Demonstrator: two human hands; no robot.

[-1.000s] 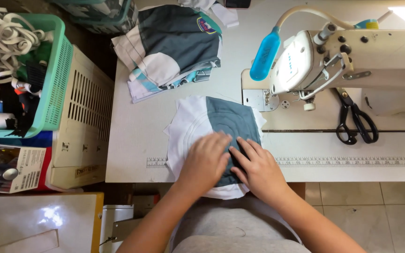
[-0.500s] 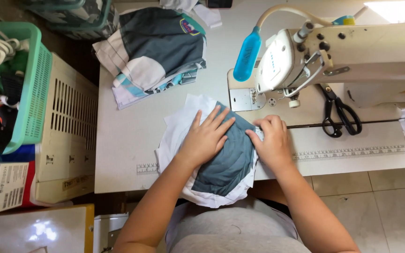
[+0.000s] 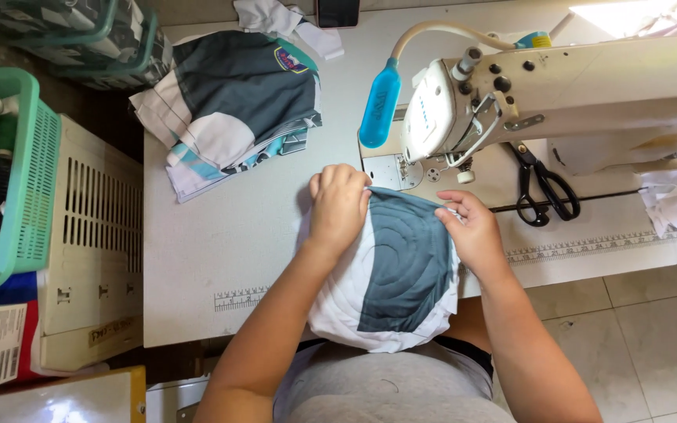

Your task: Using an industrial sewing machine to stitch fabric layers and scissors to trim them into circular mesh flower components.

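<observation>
**Hands positioning a fabric panel at a sewing machine**

The left hand (image 3: 338, 207) and right hand (image 3: 472, 231) are gripping the top edge of a white-and-teal fabric panel (image 3: 389, 274), which is lying on the surface (image 3: 221, 251) just before the sewing machine (image 3: 511, 102).

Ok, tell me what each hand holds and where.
Both hold the white and grey fabric piece: left hand at its top left edge, right hand at its top right edge.

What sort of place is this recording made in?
Probably a small sewing workshop: an industrial sewing machine on a white table, black scissors beside it, and a pile of cut fabric pieces at the back.
</observation>
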